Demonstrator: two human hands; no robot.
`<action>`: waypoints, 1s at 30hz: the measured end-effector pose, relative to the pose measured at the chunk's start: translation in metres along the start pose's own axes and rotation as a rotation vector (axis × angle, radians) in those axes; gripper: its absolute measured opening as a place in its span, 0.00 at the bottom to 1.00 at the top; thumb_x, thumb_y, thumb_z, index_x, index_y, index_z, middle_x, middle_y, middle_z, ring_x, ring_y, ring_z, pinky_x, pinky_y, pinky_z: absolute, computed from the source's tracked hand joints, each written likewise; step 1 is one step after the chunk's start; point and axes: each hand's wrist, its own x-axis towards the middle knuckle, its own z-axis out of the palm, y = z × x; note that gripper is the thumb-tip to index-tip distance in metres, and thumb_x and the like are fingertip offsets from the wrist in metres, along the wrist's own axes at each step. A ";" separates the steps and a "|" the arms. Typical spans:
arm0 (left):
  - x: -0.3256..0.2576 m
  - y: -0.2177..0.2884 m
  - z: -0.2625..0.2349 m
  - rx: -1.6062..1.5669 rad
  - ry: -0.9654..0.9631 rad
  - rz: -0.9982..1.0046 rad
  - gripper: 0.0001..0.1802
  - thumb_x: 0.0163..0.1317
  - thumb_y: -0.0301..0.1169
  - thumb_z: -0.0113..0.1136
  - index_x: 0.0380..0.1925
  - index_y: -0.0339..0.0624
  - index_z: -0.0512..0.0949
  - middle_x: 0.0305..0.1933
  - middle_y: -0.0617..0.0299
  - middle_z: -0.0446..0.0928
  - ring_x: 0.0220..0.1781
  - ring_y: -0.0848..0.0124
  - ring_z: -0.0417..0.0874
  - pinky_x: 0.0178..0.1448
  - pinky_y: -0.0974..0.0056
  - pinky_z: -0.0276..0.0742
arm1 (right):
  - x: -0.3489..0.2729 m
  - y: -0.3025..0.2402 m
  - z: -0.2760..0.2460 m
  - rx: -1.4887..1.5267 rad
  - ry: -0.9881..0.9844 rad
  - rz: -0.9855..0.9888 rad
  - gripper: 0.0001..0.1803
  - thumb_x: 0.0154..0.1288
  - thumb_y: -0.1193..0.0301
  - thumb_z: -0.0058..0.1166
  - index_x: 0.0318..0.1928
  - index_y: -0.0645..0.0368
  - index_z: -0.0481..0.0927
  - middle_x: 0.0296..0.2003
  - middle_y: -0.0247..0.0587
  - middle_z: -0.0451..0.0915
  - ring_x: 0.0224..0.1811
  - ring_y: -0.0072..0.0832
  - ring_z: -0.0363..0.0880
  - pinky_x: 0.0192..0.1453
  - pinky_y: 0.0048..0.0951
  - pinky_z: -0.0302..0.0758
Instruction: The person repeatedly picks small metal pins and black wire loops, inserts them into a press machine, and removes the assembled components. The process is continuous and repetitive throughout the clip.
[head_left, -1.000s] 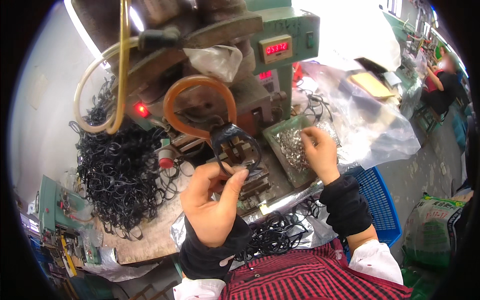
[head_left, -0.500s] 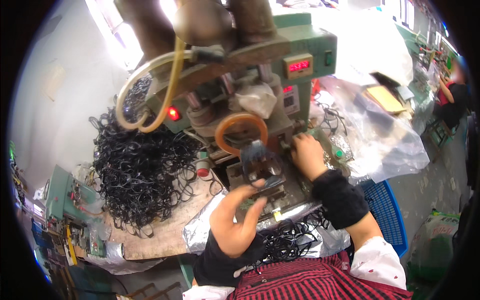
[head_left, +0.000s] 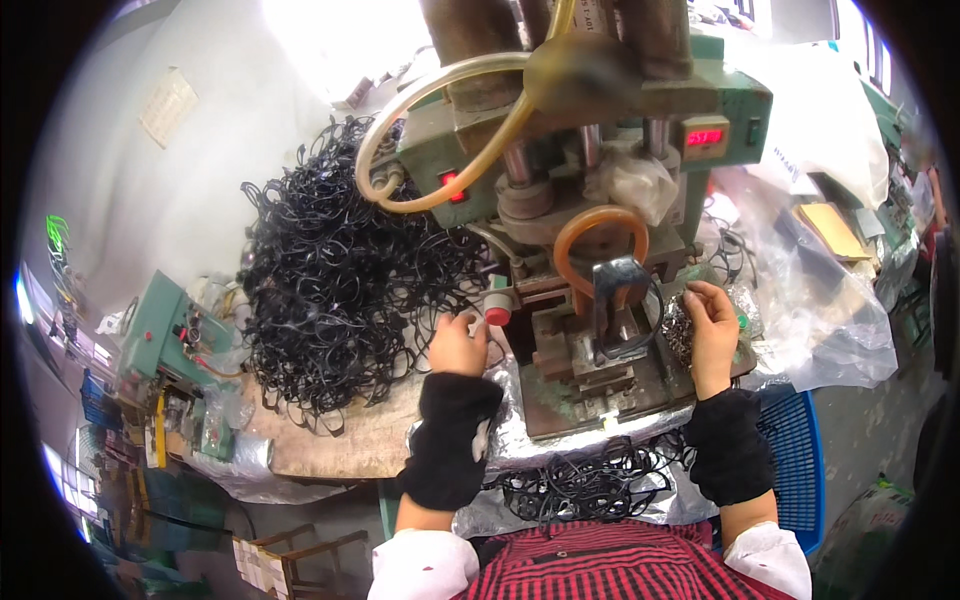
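Observation:
My left hand [head_left: 458, 346], fingers curled and their tips hidden, is beside the red push button [head_left: 496, 308] and the right edge of a heap of black looped bands [head_left: 345, 280]. Whether anything is in it I cannot make out. At the press's other side, my right hand [head_left: 712, 335] has thumb and fingers drawn together over a tray of small metal parts [head_left: 679, 335]; what they pinch is too small to name. Between the hands, a black band [head_left: 655, 325] loops around a dark upright fixture [head_left: 606, 300] on the green press [head_left: 735, 105].
An orange hose ring [head_left: 569, 240] hangs at the press's front. More black bands [head_left: 585, 485] lie on silver sheeting near my apron. A blue basket [head_left: 795, 470] stands at the right, below clear plastic bags [head_left: 835, 330]. Another green machine [head_left: 150, 325] is at the far left.
My left hand has left the front of the fixture and moved left beside the red button. My right hand has drawn back from the press's side to the parts tray. The view has shifted left.

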 end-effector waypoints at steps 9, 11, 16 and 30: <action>-0.027 -0.035 0.018 -0.175 -0.088 0.050 0.09 0.51 0.31 0.65 0.28 0.37 0.79 0.31 0.50 0.79 0.34 0.56 0.82 0.42 0.56 0.79 | -0.052 -0.026 -0.085 -0.397 0.078 -0.022 0.10 0.64 0.81 0.56 0.45 0.64 0.83 0.36 0.35 0.83 0.39 0.20 0.78 0.46 0.21 0.73; -0.030 -0.044 0.002 -0.493 -0.062 0.043 0.04 0.55 0.23 0.60 0.30 0.37 0.75 0.29 0.58 0.77 0.30 0.67 0.81 0.35 0.64 0.78 | -0.057 -0.053 -0.068 -0.442 -0.085 -0.077 0.10 0.63 0.81 0.56 0.45 0.64 0.83 0.36 0.38 0.84 0.40 0.24 0.80 0.46 0.23 0.74; -0.020 -0.006 -0.018 -1.120 0.013 -0.076 0.06 0.65 0.19 0.55 0.38 0.37 0.69 0.35 0.64 0.73 0.31 0.78 0.77 0.35 0.74 0.74 | -0.039 -0.090 0.020 -0.380 -0.325 -0.390 0.12 0.59 0.79 0.59 0.45 0.65 0.82 0.38 0.45 0.84 0.41 0.36 0.83 0.49 0.33 0.76; -0.028 0.120 -0.124 -1.411 0.276 0.429 0.05 0.71 0.24 0.49 0.45 0.40 0.67 0.44 0.58 0.66 0.44 0.70 0.71 0.39 0.64 0.76 | -0.056 -0.090 0.066 0.246 -0.405 0.190 0.29 0.63 0.82 0.56 0.63 0.70 0.65 0.47 0.44 0.80 0.47 0.23 0.79 0.55 0.24 0.74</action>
